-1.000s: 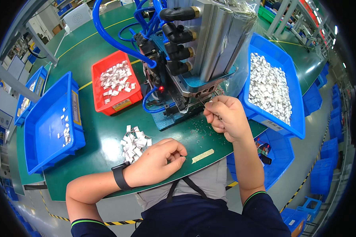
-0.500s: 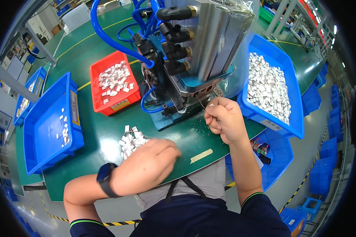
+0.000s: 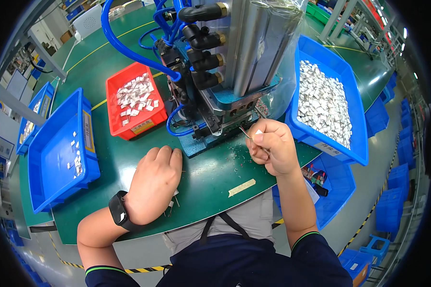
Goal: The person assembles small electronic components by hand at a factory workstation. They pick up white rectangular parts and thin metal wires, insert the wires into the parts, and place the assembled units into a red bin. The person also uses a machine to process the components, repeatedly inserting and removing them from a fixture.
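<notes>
My right hand (image 3: 273, 148), at the front of the machine, pinches a small white connector (image 3: 259, 133) with thin wires pointing toward the tooling. The connector is partly covered by thumb and fingers. On the green table to the left, my left hand (image 3: 155, 184) lies palm down with bent fingers slightly apart, over a pile of white connectors. Only a few connectors (image 3: 171, 204) show beside it; the palm side is hidden. Between and beyond the hands stands the pneumatic press (image 3: 225, 107), with metal cylinders, black fittings and blue hoses.
A red bin (image 3: 136, 103) and a blue bin (image 3: 57, 153) with a few connectors stand left. At right, a blue bin (image 3: 323, 107) is heaped with white connectors. Lower right, another blue bin (image 3: 337, 191) sits below the table. Yellowish tape (image 3: 242, 188) marks the table's front edge.
My left hand has moved left and away from me, from beside the pile to on top of it. My right hand keeps its pinch near the press, and the connector shows more.
</notes>
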Motion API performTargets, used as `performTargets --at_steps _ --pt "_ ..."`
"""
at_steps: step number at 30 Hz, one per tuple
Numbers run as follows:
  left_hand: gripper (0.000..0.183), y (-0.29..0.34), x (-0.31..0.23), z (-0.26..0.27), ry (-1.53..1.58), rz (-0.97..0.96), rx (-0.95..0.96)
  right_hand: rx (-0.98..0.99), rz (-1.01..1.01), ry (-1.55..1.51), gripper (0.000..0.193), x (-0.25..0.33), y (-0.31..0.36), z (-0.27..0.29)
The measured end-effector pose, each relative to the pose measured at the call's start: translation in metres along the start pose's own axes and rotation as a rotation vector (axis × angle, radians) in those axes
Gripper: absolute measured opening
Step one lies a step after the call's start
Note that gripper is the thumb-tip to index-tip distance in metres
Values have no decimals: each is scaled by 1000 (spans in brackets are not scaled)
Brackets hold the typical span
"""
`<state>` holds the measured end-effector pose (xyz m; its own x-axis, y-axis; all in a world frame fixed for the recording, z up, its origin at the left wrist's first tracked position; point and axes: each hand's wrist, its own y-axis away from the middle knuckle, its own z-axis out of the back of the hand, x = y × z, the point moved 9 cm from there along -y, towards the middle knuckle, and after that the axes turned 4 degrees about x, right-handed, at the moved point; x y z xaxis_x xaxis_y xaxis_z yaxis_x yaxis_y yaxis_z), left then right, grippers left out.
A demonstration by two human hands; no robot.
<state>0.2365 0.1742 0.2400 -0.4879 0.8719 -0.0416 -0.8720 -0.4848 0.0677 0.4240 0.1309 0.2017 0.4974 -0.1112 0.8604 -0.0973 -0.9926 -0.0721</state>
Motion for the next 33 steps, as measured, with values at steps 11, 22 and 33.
performTargets --at_steps 11,22,33 --pt "31 2 -7 6 45 -102 -67 80 -115 -221 13 -5 -1 -4" --pt "33 2 4 18 65 -117 -208 90 -132 -320 13 -6 -3 -2" --pt "28 -13 38 1 1025 107 13 65 -209 -233 14 -5 -4 -9"
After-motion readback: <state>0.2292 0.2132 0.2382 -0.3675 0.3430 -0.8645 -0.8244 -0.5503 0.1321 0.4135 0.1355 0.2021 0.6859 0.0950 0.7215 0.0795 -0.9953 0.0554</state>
